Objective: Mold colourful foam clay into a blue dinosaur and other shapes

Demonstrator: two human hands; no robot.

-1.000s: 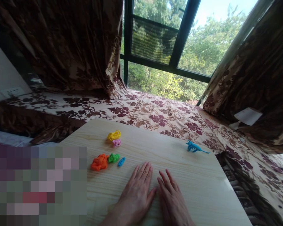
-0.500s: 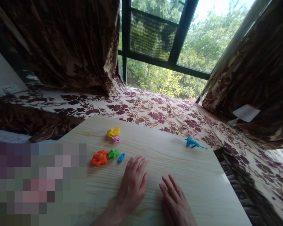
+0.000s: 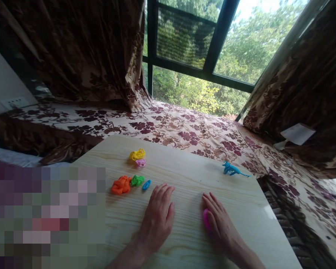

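Magenta clay-like lump [image 3: 206, 219] sits on the pale wooden tabletop [image 3: 182, 168], partly under the right hand [image 3: 220, 224] and showing at its thumb side. That hand is palm-down, fingers stretched out; whether it clasps the lump, I cannot tell. Taking the lump as the clock's centre, the left hand [image 3: 158, 213] is at nine, palm-down, fingers together and thumb apart, clamped on nothing visible; its underside is hidden. Near ten, just past its fingers, lies a blue loop [image 3: 146, 185], then a green lump [image 3: 137, 181] and, just beside that, a larger orange lump [image 3: 121, 185]. Farther, between ten and eleven, a small pink lump [image 3: 140, 163] sits against a yellow stringy bundle [image 3: 137, 154]. A blue long-tailed animal figure [image 3: 232, 169] stands near one o'clock. Beyond the tabletop spreads floral cloth [image 3: 189, 137], with a dark-framed window [image 3: 182, 67] at twelve.
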